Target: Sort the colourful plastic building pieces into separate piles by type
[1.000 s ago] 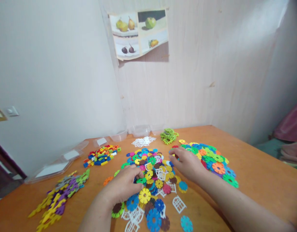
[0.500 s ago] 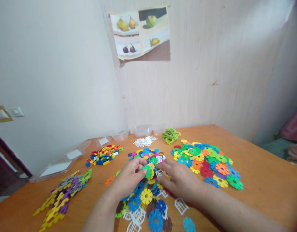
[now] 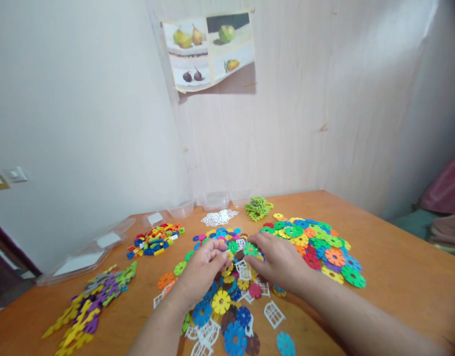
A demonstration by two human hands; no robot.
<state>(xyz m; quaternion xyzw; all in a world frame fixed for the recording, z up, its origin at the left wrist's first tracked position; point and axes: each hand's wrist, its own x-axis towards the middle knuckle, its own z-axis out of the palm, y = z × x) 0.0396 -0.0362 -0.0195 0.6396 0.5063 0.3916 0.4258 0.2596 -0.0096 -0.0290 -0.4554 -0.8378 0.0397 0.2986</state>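
My left hand (image 3: 207, 269) hovers over the middle heap of plastic discs, its fingers loosely curled. A small gap shows between thumb and forefinger, and I make out nothing in it. Across from it, my right hand (image 3: 281, 259) has a green notched disc (image 3: 250, 248) between thumb and fingers. Below and between the hands lie a white lattice window piece (image 3: 243, 270), a yellow disc (image 3: 221, 302) and a blue disc (image 3: 235, 338). Part of the heap is hidden by my hands and forearms.
To the right spreads another pile of notched discs (image 3: 334, 256). Small bricks (image 3: 158, 240) and long interlocking pieces (image 3: 101, 296) lie left. At the back are white lattice pieces (image 3: 219, 217), green pieces (image 3: 259, 208) and clear tubs (image 3: 216, 200). Clear lids (image 3: 79, 263) line the left edge.
The green disc, earlier at my left fingertips, is gone from there. A green disc now shows in my right hand, which has lifted slightly. The view has shifted a little to the right.
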